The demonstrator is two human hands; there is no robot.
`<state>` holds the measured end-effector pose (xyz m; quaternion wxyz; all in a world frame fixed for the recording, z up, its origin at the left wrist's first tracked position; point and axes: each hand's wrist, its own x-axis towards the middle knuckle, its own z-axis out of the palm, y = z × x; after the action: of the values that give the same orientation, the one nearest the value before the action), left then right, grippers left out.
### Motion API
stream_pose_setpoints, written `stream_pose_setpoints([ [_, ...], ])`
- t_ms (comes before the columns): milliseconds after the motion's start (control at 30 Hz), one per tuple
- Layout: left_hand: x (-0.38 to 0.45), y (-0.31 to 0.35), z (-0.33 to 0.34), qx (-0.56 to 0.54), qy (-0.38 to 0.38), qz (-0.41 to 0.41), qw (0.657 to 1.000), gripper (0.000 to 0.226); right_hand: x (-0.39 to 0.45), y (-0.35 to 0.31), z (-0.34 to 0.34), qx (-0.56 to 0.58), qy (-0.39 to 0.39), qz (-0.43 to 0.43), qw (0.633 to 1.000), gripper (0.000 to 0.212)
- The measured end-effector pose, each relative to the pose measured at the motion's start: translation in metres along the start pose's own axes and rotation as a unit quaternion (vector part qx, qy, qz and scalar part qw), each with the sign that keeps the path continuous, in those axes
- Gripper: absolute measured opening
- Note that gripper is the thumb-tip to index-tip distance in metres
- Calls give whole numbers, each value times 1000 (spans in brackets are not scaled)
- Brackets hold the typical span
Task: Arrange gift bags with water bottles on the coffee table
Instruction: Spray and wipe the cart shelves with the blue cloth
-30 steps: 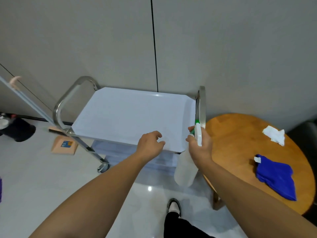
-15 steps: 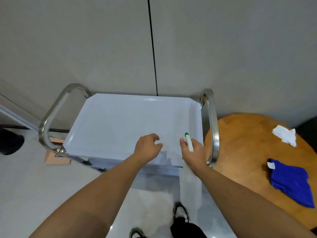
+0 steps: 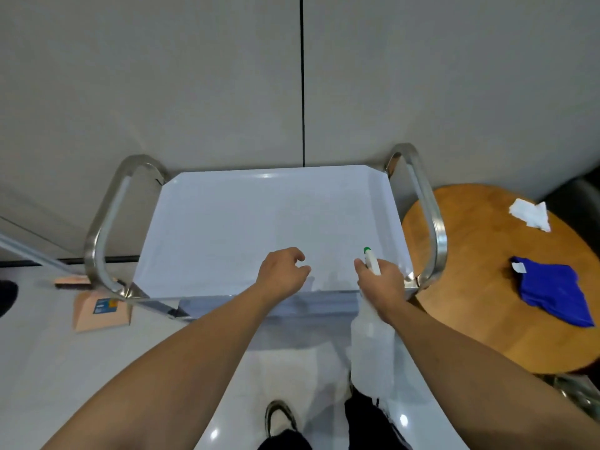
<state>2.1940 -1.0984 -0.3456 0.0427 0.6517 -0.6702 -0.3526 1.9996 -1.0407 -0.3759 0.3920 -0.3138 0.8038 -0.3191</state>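
Both forearms reach forward from the bottom of the view toward a cart [image 3: 227, 228] with a pale, bare top shelf. The left hand [image 3: 281, 271] hovers over the near edge of this shelf, palm down, its fingers loosely curled and holding nothing. The right hand [image 3: 383, 284] is at the near right corner of the cart, its fingers wrapped around the neck of a spray bottle [image 3: 371, 355]; the bottle hangs down below the hand, in front of the shelf edge, and its head sticks up above the knuckles. There is one bottle: the body is translucent white, the head is white with a small green tip. The cart has two curved metal handles, one on the left side [image 3: 104, 222] and one on the right side [image 3: 431, 222]. To the right, just beside the cart, stands one round wooden table [image 3: 480, 287]. On it lie two things, well apart from each other: one blue cloth [image 3: 552, 290] with a small white tag, and one crumpled white tissue [image 3: 532, 214] further back. On the floor at the left lies one small cardboard box [image 3: 100, 310] with a blue label. I see no gift bags in this view
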Motion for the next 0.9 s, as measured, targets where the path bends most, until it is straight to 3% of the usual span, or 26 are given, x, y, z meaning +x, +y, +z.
stream_pose_setpoints([
  [133,-3,-9,-5,-6,-4,7,1000,36,-7,-4,5,-13,-12,-15,1000,12],
  [367,9,-18,-4,-16,-16,-33,999,31,8,-20,29,9,-21,29,999,43],
  [567,15,-30,-12,-8,1,-77,997,30,17,-48,70,21,-120,11,992,28],
  [767,11,-66,-33,-22,25,-132,991,29,9,-72,113,-49,-99,-11,994,43],
  [900,8,-91,-51,-36,42,-156,986,26,-6,-84,134,-41,-132,-29,990,30],
])
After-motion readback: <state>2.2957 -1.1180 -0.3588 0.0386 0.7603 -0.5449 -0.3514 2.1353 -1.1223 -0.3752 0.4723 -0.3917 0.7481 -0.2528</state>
